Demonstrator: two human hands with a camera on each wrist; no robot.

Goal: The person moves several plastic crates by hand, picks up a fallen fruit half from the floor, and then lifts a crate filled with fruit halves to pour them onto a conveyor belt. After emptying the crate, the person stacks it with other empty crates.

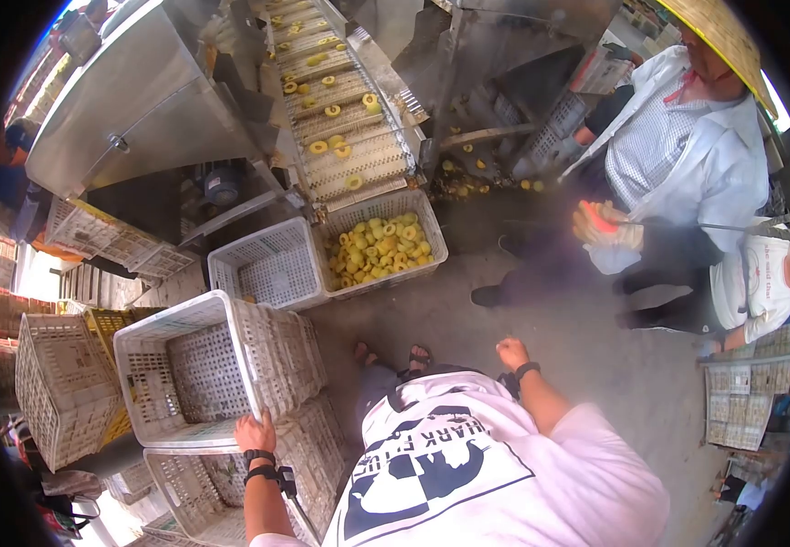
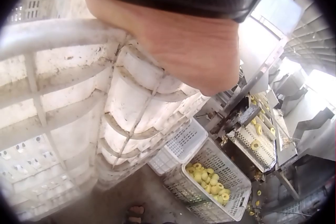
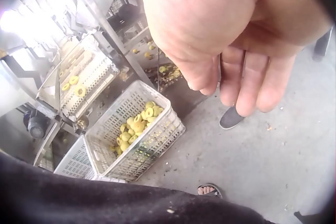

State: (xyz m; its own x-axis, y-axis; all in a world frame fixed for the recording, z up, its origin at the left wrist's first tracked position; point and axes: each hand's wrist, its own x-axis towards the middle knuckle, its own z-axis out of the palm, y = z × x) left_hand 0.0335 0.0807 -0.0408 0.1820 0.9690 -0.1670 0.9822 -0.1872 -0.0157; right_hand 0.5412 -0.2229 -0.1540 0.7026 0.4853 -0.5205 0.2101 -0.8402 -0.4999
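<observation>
My left hand (image 1: pixel 256 433) grips the near corner of the rim of a white plastic crate (image 1: pixel 272 356), the upper one in a stack. In the left wrist view the back of that hand (image 2: pixel 184 45) shows over the crate's ribbed corner (image 2: pixel 136 103), its fingertips hidden. My right hand (image 1: pixel 511 352) hangs free in front of my body with loosely curled fingers; nothing is in it. Beyond both hands, a crate (image 1: pixel 386 278) partly filled with yellow, hollow-centred fruit pieces (image 1: pixel 379 246) stands at the foot of a conveyor (image 1: pixel 340 137). Beside it sits an unfilled white crate (image 1: pixel 272 264).
More stacked crates (image 1: pixel 62 387) stand at the left. A person in a straw hat (image 1: pixel 687 137) is at the right, with another person (image 1: pixel 759 283) behind. Metal machinery (image 1: pixel 140 100) flanks the conveyor, and fruit pieces (image 1: pixel 468 178) lie scattered beside it.
</observation>
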